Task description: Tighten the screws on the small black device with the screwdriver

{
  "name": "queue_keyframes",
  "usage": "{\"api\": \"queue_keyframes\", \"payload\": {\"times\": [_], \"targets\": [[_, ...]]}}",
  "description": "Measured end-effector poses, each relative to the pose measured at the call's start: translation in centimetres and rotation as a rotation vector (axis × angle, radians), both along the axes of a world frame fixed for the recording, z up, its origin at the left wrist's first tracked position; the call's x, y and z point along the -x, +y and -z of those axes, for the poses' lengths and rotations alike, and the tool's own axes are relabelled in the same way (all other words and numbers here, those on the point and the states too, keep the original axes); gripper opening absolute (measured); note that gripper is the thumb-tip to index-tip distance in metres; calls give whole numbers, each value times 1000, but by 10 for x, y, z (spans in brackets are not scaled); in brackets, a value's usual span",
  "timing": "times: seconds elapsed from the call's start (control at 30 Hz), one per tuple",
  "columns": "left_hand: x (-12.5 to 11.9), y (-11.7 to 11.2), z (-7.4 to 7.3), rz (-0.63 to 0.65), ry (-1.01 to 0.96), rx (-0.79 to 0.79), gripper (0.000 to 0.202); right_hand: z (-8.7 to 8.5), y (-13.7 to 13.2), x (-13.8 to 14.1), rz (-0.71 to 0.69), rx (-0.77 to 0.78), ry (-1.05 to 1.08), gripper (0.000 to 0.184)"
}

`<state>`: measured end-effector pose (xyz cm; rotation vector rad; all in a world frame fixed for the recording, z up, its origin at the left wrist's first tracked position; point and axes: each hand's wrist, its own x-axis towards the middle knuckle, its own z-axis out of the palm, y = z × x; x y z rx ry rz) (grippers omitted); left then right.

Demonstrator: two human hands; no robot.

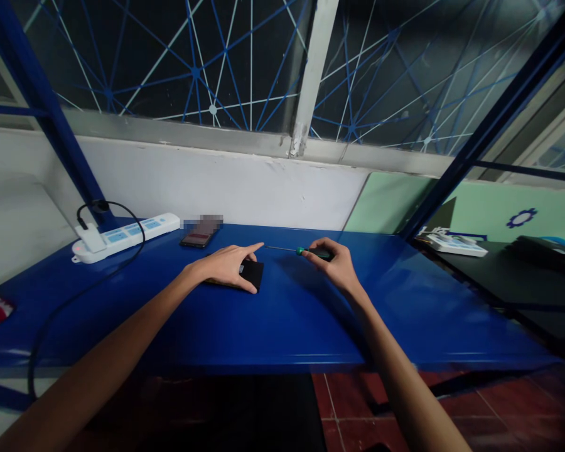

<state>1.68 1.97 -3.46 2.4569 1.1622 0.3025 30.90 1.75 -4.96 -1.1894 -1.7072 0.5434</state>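
Note:
A flat black rectangular object (253, 274) lies on the blue table (306, 326); its exact kind is unclear. My left hand (223, 265) spans it from above, thumb along the near edge and other fingers at the far side, gripping it. The left index finger stretches out to the right, close to the tip of a screwdriver (282, 249). That screwdriver has a thin metal shaft and a green and black handle. My right hand (332, 260) is closed round the handle, with the shaft pointing left, above the table and apart from the black object.
A phone (201, 231) lies at the back left. Beside it is a white power strip (127, 237) with a charger (90, 238) and a black cable (70, 301) running over the front edge. Another white power strip (456, 245) lies on the dark table at right. Blue posts (471, 144) rise on both sides.

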Motion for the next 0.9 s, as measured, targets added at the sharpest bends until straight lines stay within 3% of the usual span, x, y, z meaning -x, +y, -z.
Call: {"api": "queue_keyframes", "payload": {"times": [0.07, 0.2, 0.3, 0.47, 0.9], "targets": [[-1, 2, 3, -32, -95, -14, 100, -2, -2, 2, -44, 39, 37, 31], [-6, 9, 10, -103, -317, -127, 48, -5, -5, 6, -104, 85, 91, 33], [-9, 11, 15, -114, -386, -195, 28, -5, -6, 7, -118, 93, 91, 32], [-11, 12, 16, -118, -428, -262, 16, -3, -5, 7, -120, 88, 68, 30], [-10, 12, 18, -111, -416, -477, 10, -1, -4, 6, -100, 32, 5, 28]]}}
